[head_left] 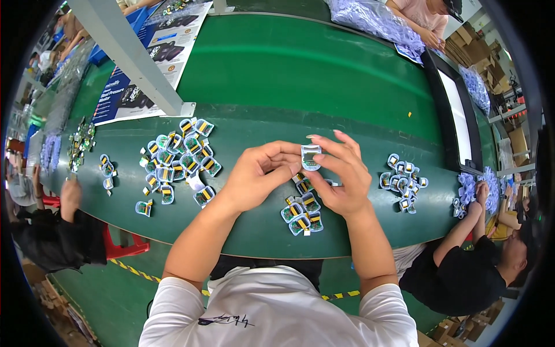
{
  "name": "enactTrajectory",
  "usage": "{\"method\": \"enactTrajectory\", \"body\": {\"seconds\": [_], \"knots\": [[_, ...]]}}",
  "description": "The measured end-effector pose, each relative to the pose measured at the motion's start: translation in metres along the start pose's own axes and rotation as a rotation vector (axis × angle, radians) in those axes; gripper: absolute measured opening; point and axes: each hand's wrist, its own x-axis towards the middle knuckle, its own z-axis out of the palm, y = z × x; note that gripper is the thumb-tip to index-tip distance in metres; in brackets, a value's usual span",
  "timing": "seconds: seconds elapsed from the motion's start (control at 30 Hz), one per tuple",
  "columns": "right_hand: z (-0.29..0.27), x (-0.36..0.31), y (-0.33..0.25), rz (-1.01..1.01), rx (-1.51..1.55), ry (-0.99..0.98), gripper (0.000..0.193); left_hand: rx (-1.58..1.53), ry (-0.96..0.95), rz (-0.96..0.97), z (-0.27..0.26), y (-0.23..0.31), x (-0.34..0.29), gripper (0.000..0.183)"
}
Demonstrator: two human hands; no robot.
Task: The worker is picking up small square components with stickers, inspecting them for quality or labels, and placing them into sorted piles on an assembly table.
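A small light-blue plastic housing [311,163] with a clear window and green circuit board is held upright over the green table. My left hand [260,173] is closed, its thumb and curled fingers against the housing's left side. My right hand [346,173] pinches it from the right between thumb and index finger, the other fingers raised. Just below my hands lies a small group of similar housings [300,224] with green boards and yellow-and-black parts, partly hidden by my right hand. A larger pile of them [179,157] spreads left of my left hand.
Another cluster of housings [404,184] lies to the right. Far left are a short row of housings [107,169] and loose circuit boards [81,141]. A grey metal post [130,52] stands on the table beside a printed sheet [173,46]. A black-framed panel [454,110] stands right. Co-workers sit at both sides.
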Motion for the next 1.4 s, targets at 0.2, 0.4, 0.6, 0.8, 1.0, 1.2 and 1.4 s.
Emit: {"method": "enactTrajectory", "body": {"seconds": [0.2,0.4,0.6,0.8,1.0,1.2,1.4], "knots": [[0.006,-0.002,0.002,-0.020,0.048,0.036,0.061,-0.154,-0.019,-0.006,0.008,-0.004,0.000,0.029],[0.012,0.000,-0.004,0.021,0.068,0.009,0.064,-0.240,0.022,-0.010,0.015,-0.008,0.002,0.025],[0.013,-0.001,-0.003,-0.001,-0.119,-0.020,0.050,-0.083,0.078,-0.024,0.008,-0.013,0.002,0.022],[0.015,0.001,-0.005,0.012,-0.236,-0.063,0.042,-0.073,0.097,-0.013,0.006,-0.015,0.002,0.021],[0.011,0.007,-0.010,0.018,-0.313,-0.138,0.042,0.060,0.136,-0.053,0.004,-0.013,0.003,0.019],[0.016,0.002,-0.004,0.104,-0.156,-0.121,0.040,0.046,0.134,-0.101,0.006,-0.018,0.006,0.018],[0.018,0.000,-0.002,0.021,-0.209,-0.074,0.039,-0.132,0.118,-0.091,0.007,-0.022,0.005,0.020]]}}
